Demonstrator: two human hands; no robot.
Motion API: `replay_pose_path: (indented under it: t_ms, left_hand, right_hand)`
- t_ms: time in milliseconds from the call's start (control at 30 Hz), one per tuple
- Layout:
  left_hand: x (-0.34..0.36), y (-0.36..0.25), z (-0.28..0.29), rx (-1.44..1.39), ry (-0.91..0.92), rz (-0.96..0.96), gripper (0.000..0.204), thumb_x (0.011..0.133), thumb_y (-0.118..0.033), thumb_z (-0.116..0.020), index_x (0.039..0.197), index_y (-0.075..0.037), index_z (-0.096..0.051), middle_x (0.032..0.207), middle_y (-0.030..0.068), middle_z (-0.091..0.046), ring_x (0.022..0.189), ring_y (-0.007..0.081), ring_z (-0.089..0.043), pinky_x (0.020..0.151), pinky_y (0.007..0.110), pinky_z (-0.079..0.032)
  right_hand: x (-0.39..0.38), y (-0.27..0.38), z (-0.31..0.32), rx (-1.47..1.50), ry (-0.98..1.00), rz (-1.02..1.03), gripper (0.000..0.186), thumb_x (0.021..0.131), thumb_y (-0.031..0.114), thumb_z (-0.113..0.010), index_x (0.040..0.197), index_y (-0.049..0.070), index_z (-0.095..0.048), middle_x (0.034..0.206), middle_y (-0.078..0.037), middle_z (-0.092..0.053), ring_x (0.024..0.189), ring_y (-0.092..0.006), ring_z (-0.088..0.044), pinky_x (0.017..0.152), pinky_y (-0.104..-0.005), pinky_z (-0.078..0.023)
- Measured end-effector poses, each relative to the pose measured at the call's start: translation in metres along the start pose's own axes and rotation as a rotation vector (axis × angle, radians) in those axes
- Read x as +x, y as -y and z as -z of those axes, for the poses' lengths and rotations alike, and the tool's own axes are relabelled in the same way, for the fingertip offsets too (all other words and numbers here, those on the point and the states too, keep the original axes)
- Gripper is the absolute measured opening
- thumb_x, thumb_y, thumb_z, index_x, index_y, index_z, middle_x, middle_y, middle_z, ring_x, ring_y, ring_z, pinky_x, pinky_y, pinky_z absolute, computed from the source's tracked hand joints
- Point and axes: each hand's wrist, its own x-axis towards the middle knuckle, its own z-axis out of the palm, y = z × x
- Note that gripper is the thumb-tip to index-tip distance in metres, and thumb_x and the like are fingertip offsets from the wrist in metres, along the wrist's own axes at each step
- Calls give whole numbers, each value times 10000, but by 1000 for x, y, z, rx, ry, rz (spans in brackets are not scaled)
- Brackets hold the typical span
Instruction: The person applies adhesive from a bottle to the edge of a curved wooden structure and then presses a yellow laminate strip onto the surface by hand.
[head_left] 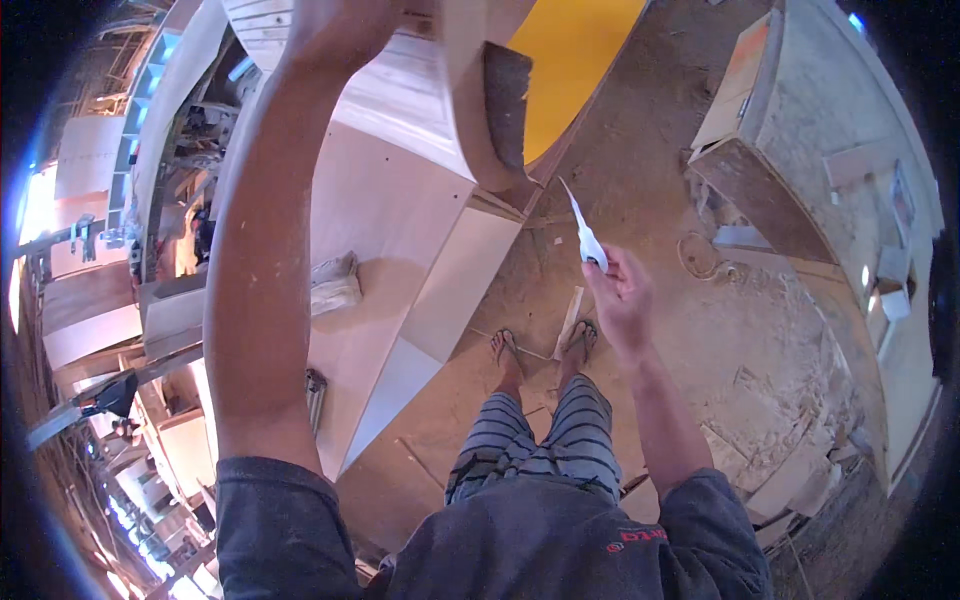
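Observation:
My right hand (622, 300) is closed around a small white bottle (590, 243), probably glue, with a long thin nozzle pointing up and to the left. The nozzle tip is near the lower end of a curved wooden piece (468, 110), which has a rough dark grey patch (507, 105) on its side. My left arm reaches far up across a large pale wooden panel (400, 220). My left hand (355, 25) is near the ribbed white piece (400, 95) at the top edge; its fingers are out of sight.
A yellow panel (575, 75) is beyond the curved piece. A crumpled bag (335, 284) lies on the pale panel. To the right is a large dusty workbench (835, 100). Wood scraps (800, 480) and shavings litter the floor, and a wooden strip (569, 322) lies by my feet.

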Motion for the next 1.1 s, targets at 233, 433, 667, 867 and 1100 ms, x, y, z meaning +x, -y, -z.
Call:
replay_pose_path:
  t_ms: [233, 433, 667, 867, 1100]
  left_hand:
    - [-4, 17, 29, 18, 108, -156, 953, 912, -550, -723, 1633, -128, -263, 1674, 306, -166, 1550, 467, -195, 1232, 513, -279]
    - [-7, 25, 63, 42, 202, -203, 1040, 839, -503, -816, 1633, -130, -259, 1654, 339, -184, 1515, 492, -271, 1219, 507, -317]
    - [-8, 23, 56, 10, 226, -231, 1113, 785, -447, -872, 1641, -120, -238, 1652, 341, -190, 1515, 476, -284, 1215, 483, -332]
    - [-5, 17, 56, 4, 258, -188, 1134, 772, -458, -881, 1642, -122, -236, 1660, 322, -195, 1527, 452, -276, 1219, 478, -329]
    - [-5, 17, 57, 30, 261, -196, 1143, 763, -463, -889, 1640, -120, -241, 1659, 301, -229, 1549, 432, -229, 1232, 481, -305]
  right_hand:
    - [0, 38, -45, -181, -125, 109, 226, 887, 80, -773, 1103, 30, -732, 965, -98, -727, 844, -171, -720, 772, -303, -586]
    - [1, 80, -88, -247, -193, 254, 200, 880, 105, -764, 1057, 16, -732, 891, -109, -714, 738, -203, -715, 687, -331, -590]
    - [16, 105, -78, -500, -260, 382, 158, 834, 151, -754, 948, 43, -729, 786, -90, -652, 648, -221, -659, 610, -355, -538]
    - [34, 110, -71, -574, -226, 472, 149, 817, 164, -757, 920, 62, -724, 784, -87, -652, 660, -249, -659, 614, -379, -544]
    - [48, 116, -66, -643, -166, 551, 160, 799, 188, -753, 896, 67, -712, 809, -96, -657, 710, -294, -680, 625, -425, -561]
